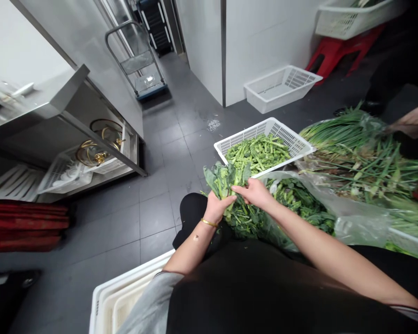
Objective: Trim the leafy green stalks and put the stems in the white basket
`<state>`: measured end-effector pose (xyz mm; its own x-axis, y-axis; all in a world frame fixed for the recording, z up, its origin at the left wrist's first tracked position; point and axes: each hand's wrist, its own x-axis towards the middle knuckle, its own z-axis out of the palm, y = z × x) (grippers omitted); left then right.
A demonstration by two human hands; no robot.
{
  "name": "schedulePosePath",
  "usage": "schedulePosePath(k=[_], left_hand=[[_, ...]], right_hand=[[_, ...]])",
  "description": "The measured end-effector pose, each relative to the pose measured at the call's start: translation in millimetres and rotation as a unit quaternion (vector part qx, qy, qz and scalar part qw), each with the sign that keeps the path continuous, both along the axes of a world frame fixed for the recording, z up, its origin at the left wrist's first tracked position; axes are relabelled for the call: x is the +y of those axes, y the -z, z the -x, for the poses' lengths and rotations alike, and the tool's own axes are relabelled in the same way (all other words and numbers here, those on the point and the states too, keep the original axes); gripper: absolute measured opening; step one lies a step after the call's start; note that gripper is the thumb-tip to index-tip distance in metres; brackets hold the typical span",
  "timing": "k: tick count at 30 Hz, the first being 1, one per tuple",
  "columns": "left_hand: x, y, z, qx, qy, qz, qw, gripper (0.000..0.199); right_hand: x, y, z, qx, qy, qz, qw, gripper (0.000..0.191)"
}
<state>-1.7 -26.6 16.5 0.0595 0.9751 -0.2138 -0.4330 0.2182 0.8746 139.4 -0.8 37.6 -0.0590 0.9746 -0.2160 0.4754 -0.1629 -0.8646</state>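
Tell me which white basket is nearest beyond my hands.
The slotted basket of green stems; the basket by the wall and the one on the red stool sit farther off.

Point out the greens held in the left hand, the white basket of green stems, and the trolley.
Held greens (216,178): head view, on the leaves.
White basket of green stems (293,142): head view, on its slotted inner wall.
Trolley (153,84): head view, on its low platform.

The left hand (216,208) grips leafy green stalks (222,178), and the fingers of the right hand (259,194) touch them, near a white basket (296,139) holding cut stems (259,152). Beside it lies a plastic bag (358,227) of greens (301,202); farther right, spring onions (341,134) lie near a blurred shape, probably another person's hand (416,118).
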Motion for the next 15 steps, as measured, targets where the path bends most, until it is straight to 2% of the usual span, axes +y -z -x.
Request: schedulePosePath(k=[2, 3, 5, 6, 7, 9, 10, 12, 13, 15], left_hand=[[1.4, 0.4, -4.5, -0.007, -0.022, 0.019, 1.000, 0.036], [3.1, -0.1, -5.1, -0.026, -0.029, 0.037, 0.999, 0.034], [7.8, -2.6, -2.4, -0.065, -0.041, 0.073, 0.994, 0.030], [10.4, -4.3, 0.6, -0.083, -0.049, 0.085, 0.992, 0.029], [12.5, -6.1, 4.4, -0.100, -0.053, 0.094, 0.989, 0.029], [14.8, -9.1, 12.0, -0.139, -0.031, 0.108, 0.984, 0.028], [14.7, -10.1, 15.0, -0.158, 0.000, 0.113, 0.981, 0.029], [12.3, -10.9, 17.4, -0.175, 0.079, 0.121, 0.974, 0.031], [10.6, -10.7, 16.7, -0.168, 0.110, 0.123, 0.972, 0.033], [6.9, -9.5, 12.3, -0.125, 0.126, 0.112, 0.978, 0.036]], right_hand=[[-7.7, 2.5, 4.5, -0.068, 0.024, -0.121, 0.990, 0.032], [-14.9, 3.4, 6.7, -0.082, 0.000, -0.187, 0.979, 0.030], [-32.3, 4.4, 9.3, -0.064, -0.100, -0.274, 0.954, 0.029], [-40.5, 4.4, 9.2, -0.042, -0.150, -0.280, 0.947, 0.029], [-46.8, 4.0, 8.1, -0.015, -0.179, -0.258, 0.949, 0.030], [-50.3, 1.3, 2.9, 0.049, -0.160, -0.150, 0.974, 0.038], [-46.8, -0.9, -0.8, 0.088, -0.129, -0.088, 0.984, 0.043], [-31.6, -6.3, -8.6, 0.167, -0.100, 0.002, 0.981, 0.050], [-21.7, -8.9, -12.0, 0.191, -0.104, 0.019, 0.976, 0.052], [-3.0, -12.5, -16.2, 0.181, -0.104, 0.019, 0.978, 0.051]])
